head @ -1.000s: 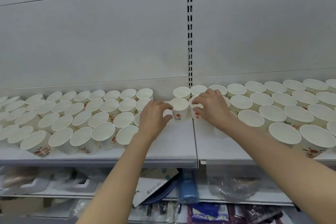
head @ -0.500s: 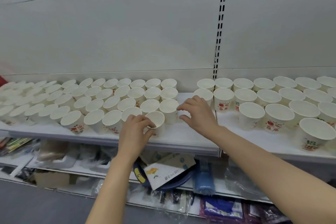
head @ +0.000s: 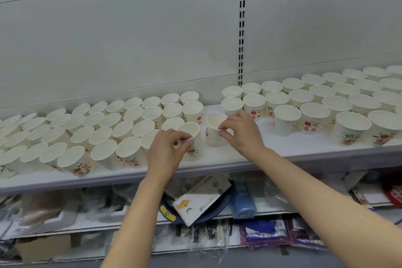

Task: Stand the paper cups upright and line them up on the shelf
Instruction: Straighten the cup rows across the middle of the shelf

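Many white paper cups with red print stand upright in rows on the white shelf [head: 217, 165]. My left hand [head: 167, 152] pinches the rim of one cup [head: 188, 129] at the right end of the left group; it leans a little toward me. My right hand [head: 241, 131] grips the rim of another cup [head: 214, 122] that stands alone in the gap between the two groups. The left group [head: 87, 132] fills the shelf to the left edge, and the right group [head: 326, 102] runs off to the right.
A slotted metal upright [head: 241, 28] splits the grey back panel. Below the cup shelf, a lower shelf [head: 217, 215] holds bagged goods, a blue roll [head: 242, 200], a printed box [head: 195, 202] and flat packets.
My left hand has shifted right along the front row onto an end cup. My right hand has closed on a lone cup in the gap. The view has swung a little right.
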`<control>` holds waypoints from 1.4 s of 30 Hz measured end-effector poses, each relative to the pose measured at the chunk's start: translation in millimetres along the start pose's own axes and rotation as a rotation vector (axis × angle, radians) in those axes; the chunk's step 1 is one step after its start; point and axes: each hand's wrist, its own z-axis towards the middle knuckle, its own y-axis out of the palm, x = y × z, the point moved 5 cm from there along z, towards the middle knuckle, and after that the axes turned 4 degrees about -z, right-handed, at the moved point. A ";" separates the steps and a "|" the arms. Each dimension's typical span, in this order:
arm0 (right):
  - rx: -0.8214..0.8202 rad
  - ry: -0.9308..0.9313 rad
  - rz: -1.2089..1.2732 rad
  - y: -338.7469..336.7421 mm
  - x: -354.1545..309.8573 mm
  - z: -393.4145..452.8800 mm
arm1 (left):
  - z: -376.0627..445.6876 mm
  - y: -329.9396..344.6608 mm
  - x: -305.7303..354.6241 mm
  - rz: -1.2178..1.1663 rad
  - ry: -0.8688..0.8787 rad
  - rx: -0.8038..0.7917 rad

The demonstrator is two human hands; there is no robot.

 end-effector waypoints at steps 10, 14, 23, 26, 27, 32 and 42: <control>0.138 0.111 -0.115 -86.7 75.3 -75.2 | 38.4 85.1 78.0 -0.097 0.087 -0.215; 0.157 0.056 -0.162 -109.5 95.5 -91.9 | 39.3 112.0 116.2 -0.046 0.117 -0.236; 0.129 0.103 -0.263 -142.6 147.7 -115.2 | 15.4 153.8 166.9 0.039 0.146 -0.246; 0.067 0.121 -0.289 -145.3 157.4 -115.2 | 11.5 155.0 168.7 -0.066 0.132 -0.293; 0.053 0.112 -0.292 -146.3 159.9 -116.0 | 11.0 151.9 166.8 -0.085 0.149 -0.290; -0.057 0.094 -0.212 -148.8 163.4 -114.5 | 11.1 143.6 152.4 0.034 0.170 -0.325; -0.139 0.023 -0.056 -151.3 176.2 -108.0 | 4.0 156.5 167.4 -0.002 0.128 -0.325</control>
